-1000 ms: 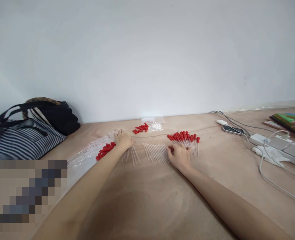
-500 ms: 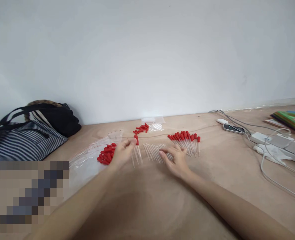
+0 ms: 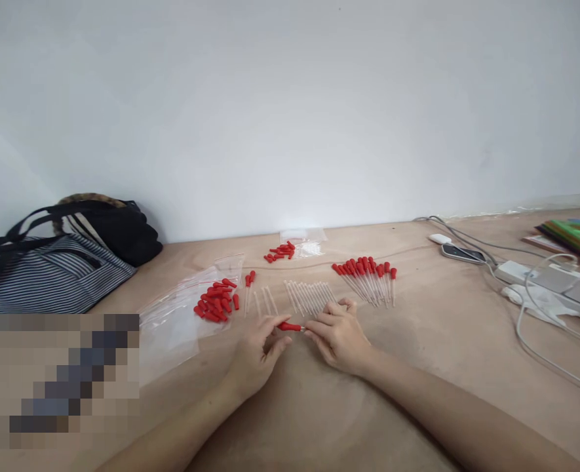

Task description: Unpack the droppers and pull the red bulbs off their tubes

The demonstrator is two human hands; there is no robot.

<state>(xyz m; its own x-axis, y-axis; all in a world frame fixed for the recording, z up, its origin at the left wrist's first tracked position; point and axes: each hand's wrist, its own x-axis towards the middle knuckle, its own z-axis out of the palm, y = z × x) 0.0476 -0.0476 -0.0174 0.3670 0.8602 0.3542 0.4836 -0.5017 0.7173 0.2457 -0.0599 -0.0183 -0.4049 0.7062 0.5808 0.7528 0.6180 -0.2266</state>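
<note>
My left hand (image 3: pixel 263 347) pinches the top end of a red rubber dropper bulb (image 3: pixel 290 326), thumb held a little below it. From the right, my right hand (image 3: pixel 339 337) grips a thin glass dropper tube, mostly hidden by its fingers. A short clear piece of the tube shows at the bulb's mouth, and the two lie in line. Just beyond my hands, bare glass tubes (image 3: pixel 305 297) lie in a row. Two droppers with red bulbs (image 3: pixel 250 278) lie to their left. A pile of red bulbs (image 3: pixel 217 303) rests on a clear plastic bag (image 3: pixel 172 328).
Several bulb-topped droppers (image 3: pixel 368 272) lie fanned out at right. Farther back are small red pieces (image 3: pixel 280 251) and a clear packet (image 3: pixel 312 246). A striped bag (image 3: pixel 58 275) stands left. A power strip (image 3: pixel 555 282), cables and a phone-like device (image 3: pixel 463 254) are at right.
My left hand has moved from beside the bulb-topped droppers down toward me and now holds a red bulb. My right hand has come off the tube row with a tube, meeting the bulb.
</note>
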